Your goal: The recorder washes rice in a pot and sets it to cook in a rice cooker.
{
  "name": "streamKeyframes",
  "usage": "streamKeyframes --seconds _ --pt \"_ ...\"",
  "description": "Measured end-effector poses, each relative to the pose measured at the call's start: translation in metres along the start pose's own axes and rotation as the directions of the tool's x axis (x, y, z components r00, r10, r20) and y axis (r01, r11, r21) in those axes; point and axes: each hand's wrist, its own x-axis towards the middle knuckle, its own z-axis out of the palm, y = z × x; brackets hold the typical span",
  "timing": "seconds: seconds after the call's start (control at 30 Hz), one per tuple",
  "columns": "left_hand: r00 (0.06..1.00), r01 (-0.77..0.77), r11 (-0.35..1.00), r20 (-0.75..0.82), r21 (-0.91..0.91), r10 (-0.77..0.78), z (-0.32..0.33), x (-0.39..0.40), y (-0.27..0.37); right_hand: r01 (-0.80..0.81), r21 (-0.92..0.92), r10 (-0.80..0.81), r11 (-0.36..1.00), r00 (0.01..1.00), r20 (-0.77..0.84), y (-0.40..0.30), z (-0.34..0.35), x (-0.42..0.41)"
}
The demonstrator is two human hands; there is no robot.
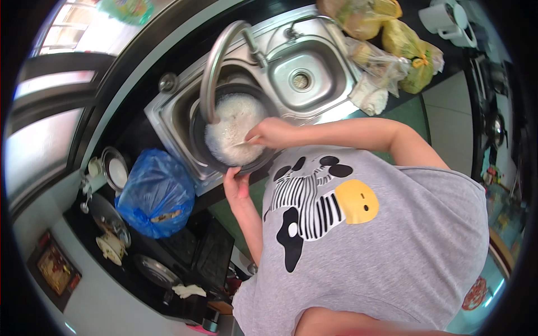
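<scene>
A dark round pot (201,153) sits in the left basin of a stainless steel sink (170,113). Cloudy white liquid with foam (237,113) fills much of it. My left hand (238,183) grips the pot's near rim, fingertips at the edge. Over the liquid, inside the rim, is my right hand (271,132) with its fingers drawn together. A thin pale shape shows at its fingertips; whether that is a held thing or part of the hand, I cannot tell. The curved steel faucet (209,80) arches over the pot, its spout end above the foam.
The right basin (311,71) has a drain strainer (301,80). A blue plastic bag (157,193) stands left of the sink. Yellow bags (403,54), a clear bag (378,56) and a white cloth (370,98) lie to the right. White mugs (445,23) stand beyond.
</scene>
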Motion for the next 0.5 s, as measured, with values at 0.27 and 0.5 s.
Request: streamKeyframes --seconds 0.27,0.5 --pt "1.0 -0.018 0.999 -0.021 0.048 0.019 0.013 -0.008 0.004 0.358 -0.646 -0.43 0.674 0.901 0.051 0.02 0.001 0.031" --pt "0.997 -0.062 0.998 -0.036 -0.012 0.061 0.018 0.001 0.004 0.052 -0.395 -0.129 0.917 0.977 -0.172 0.022 -0.03 0.005"
